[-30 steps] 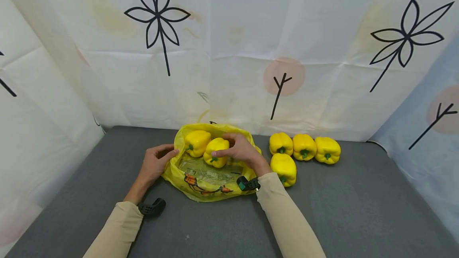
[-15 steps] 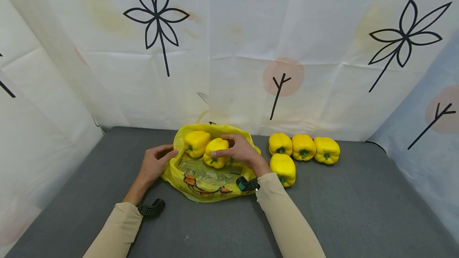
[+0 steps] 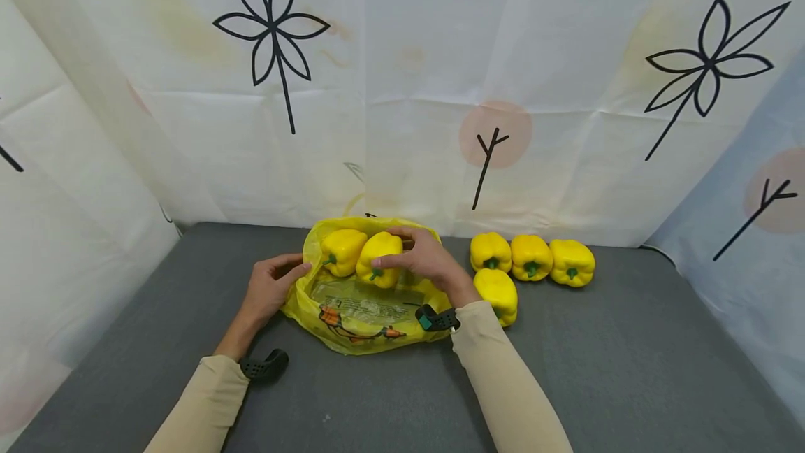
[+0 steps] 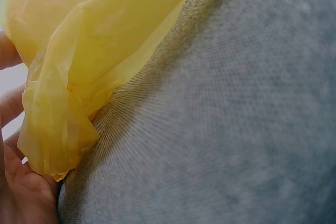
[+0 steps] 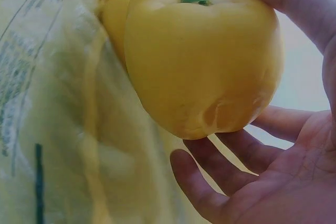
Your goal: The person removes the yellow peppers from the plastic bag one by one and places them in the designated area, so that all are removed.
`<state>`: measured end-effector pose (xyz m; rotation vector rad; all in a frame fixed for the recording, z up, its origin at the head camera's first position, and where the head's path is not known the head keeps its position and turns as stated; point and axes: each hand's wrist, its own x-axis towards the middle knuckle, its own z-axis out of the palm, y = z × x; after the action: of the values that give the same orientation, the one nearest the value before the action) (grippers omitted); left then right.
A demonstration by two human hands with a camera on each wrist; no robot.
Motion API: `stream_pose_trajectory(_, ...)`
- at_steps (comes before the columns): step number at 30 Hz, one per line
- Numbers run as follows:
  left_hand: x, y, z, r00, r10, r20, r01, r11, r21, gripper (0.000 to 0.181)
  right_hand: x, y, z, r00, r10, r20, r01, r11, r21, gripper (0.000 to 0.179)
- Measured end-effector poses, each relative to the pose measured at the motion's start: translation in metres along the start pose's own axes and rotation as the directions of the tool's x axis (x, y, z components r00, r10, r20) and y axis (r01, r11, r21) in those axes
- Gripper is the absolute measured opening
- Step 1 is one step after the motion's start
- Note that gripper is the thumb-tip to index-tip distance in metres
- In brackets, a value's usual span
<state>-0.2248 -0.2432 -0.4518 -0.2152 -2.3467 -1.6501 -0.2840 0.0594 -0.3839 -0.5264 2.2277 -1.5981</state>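
A yellow plastic bag (image 3: 358, 348), printed with orange shapes, lies with its mouth facing up. My left hand (image 3: 269, 289) holds its left rim, and in the left wrist view the plastic (image 4: 58, 124) bunches against the fingers. Over the bag's mouth, my right hand (image 3: 434, 264) grips a yellow bell pepper (image 3: 380, 257) between thumb and fingers. The right wrist view has this pepper (image 5: 205, 66) with its green stem at the top and the fingers beneath it. Another yellow bell pepper (image 3: 343, 252) sits inside the bag, at the back left, close beside the held one.
Right of the bag, a row of yellow bell peppers (image 3: 532, 257) stands at the back of the grey table (image 3: 629, 369), with one more pepper (image 3: 498, 296) in front. A white patterned cloth (image 3: 409, 159) hangs behind. Black bands (image 3: 265, 366) are on both wrists.
My right hand has shifted slightly up and back, bringing the gripped pepper with it. The left hand stays at the bag's rim.
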Motion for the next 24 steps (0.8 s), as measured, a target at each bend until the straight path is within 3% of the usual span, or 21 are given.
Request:
stream_pose_trajectory(16,0.0,-0.001,0.0,1.0,0.009,-0.002,-0.009,1.0,-0.01,0.033,-0.018,-0.032,-0.013,0.992,-0.125,0.015,0.124,0.991,0.049,0.079)
stream_pose_trajectory(24,0.001,0.0,0.001,1.0,0.009,-0.001,-0.009,1.0,-0.011,0.033,-0.026,-0.043,-0.018,0.989,-0.148,0.012,0.147,0.985,0.095,0.078)
